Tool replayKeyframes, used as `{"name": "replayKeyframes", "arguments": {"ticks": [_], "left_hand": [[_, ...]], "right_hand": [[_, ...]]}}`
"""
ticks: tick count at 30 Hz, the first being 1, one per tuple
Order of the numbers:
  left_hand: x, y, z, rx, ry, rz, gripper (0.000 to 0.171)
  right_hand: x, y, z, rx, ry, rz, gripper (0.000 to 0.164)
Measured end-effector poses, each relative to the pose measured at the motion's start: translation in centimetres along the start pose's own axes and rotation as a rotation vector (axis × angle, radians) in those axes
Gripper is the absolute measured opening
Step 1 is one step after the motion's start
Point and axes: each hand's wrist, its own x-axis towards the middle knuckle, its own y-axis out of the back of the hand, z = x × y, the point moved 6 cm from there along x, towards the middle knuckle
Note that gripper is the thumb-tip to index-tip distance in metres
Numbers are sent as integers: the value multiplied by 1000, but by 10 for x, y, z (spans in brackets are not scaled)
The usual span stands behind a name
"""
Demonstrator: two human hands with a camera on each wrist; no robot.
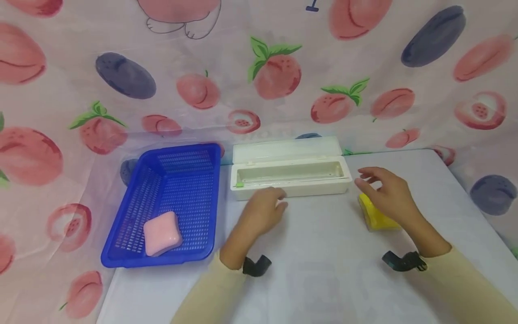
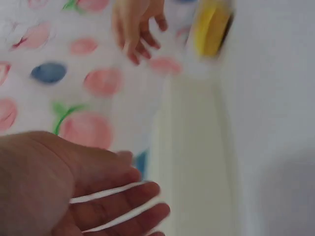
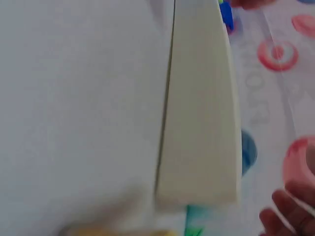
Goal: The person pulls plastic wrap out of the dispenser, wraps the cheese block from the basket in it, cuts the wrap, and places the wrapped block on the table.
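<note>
White box (image 1: 315, 189), one, long and narrow: on the worktop (image 1: 323, 270), toward the back edge; lid (image 1: 289, 150) raised behind it; green tab (image 1: 239, 185) at the left end of the rim.
Left hand (image 1: 263, 211): at the box's front side; grip loosely spread, gaps between the fingers; contact with the box cannot be told.
Right hand (image 1: 386, 191): near the box's right end; grip spread, thumb apart from the fingers.
Yellow block (image 1: 372, 216): on the worktop, partly hidden by the right hand in the head view, apart from it in the left wrist view.
Blue basket (image 1: 216, 202): left of the box; contains one pink block (image 1: 162, 233).
Backdrop: fruit-print cloth (image 1: 226, 58).
</note>
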Motion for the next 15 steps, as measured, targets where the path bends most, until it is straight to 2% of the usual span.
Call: {"name": "replayKeyframes", "arguments": {"ticks": [2,5,8,11,13,15], "left_hand": [[11,24,-13,82,32,18,29],[30,44,-35,179,71,-45,33],[49,46,-54,223,33,-184,38],[61,39,-67,206,-19,-314,35],[66,36,-74,180,-36,-359,32],[69,36,-78,144,-39,-361,27]], "right_hand": [[13,-9,-24,3,119,-46,46],[34,-31,-53,-22,259,-147,46],[55,-58,-71,-67,328,-280,51],[68,-80,-81,-98,359,-383,50],[73,-88,-83,-88,355,-409,42],[78,-91,-82,-53,339,-406,32]]}}
